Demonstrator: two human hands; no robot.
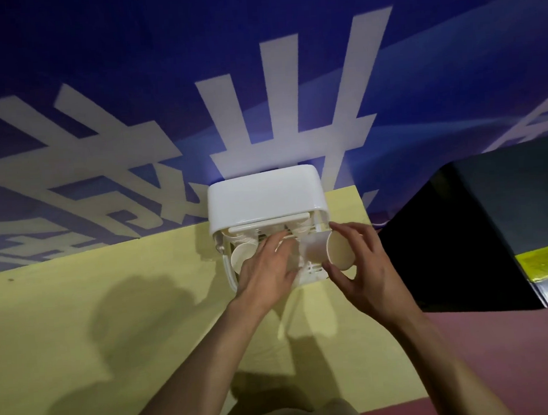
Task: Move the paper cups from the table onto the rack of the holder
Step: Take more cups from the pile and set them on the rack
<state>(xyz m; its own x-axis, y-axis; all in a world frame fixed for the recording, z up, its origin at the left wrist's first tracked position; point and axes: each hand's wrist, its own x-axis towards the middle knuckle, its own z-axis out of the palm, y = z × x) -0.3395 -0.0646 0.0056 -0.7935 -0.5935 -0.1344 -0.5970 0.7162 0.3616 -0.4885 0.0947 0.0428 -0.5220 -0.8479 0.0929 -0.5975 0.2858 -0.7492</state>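
Right hand [363, 275] holds a paper cup [330, 252] sideways, fingers [351, 231] curled over the top of it and thumb under — mouth faces the camera, base points toward the holder [266, 201]. Left hand [267, 272] lies flat on the rack [312, 274], fingers straight and fairly close together, gripping nothing; it probably steadies the rack, though the view under the palm is blocked. Another cup [242, 260] already sits on the rack just left of the left fingers.

To do this step well, tip the held cup so its mouth drops over a free peg just ahead of the right fingertips, keep the pinch light so the paper wall does not crush, and let go only once it seats.

Room is tight — the holder's lid overhangs right above the fingertips, and the left hand crowds the slot beside the cup. The yellow surface [112, 313] ends just right of the right hand, so a dropped cup could roll off. Behind the wrists the surface gives free room to pull back.
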